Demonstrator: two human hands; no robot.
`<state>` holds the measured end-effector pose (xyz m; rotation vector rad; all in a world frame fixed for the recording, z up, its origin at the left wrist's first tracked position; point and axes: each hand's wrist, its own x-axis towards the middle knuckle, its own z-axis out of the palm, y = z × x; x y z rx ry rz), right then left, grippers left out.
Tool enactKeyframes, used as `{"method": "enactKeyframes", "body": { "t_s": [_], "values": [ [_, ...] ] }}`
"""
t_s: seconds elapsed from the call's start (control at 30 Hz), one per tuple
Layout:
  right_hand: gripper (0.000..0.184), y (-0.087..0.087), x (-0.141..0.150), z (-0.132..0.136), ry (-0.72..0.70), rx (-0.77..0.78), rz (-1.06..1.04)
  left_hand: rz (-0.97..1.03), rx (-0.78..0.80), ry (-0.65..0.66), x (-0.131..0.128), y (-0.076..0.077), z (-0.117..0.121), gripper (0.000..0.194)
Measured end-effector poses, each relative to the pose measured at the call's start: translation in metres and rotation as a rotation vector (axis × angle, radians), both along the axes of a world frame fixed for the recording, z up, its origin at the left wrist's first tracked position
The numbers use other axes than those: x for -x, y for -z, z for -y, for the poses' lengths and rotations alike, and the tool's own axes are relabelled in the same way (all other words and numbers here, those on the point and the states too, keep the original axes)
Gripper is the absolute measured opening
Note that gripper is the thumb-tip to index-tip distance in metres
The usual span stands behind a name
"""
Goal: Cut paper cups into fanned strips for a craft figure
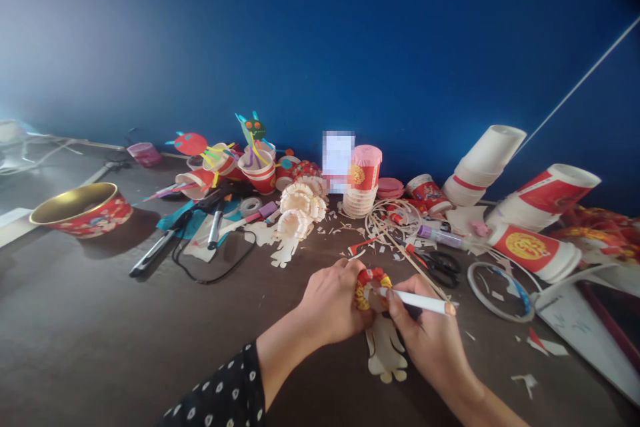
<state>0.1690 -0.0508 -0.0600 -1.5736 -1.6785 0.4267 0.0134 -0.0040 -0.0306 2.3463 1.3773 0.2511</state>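
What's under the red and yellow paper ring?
Below the ring, a cream paper cutout lies on the dark table; the left hand and right hand cover what is directly beneath it.

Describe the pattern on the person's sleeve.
The sleeve is black with small white dots, best seen in the head view.

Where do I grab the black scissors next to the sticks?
Take the black scissors by their finger loops, reaching in from the right. The loops lie flat at that end, on the side away from the thin wooden sticks, so they're easiest to reach there.
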Motion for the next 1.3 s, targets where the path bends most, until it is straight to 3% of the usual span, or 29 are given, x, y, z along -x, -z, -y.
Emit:
{"method": "enactKeyframes", "body": {
  "t_s": [1.3],
  "values": [
    [0.020,-0.002,0.002,0.001,0.001,-0.014,0.039,0.077,-0.075,0.008,0.002,0.011,-0.002,0.033]
  ]
}}
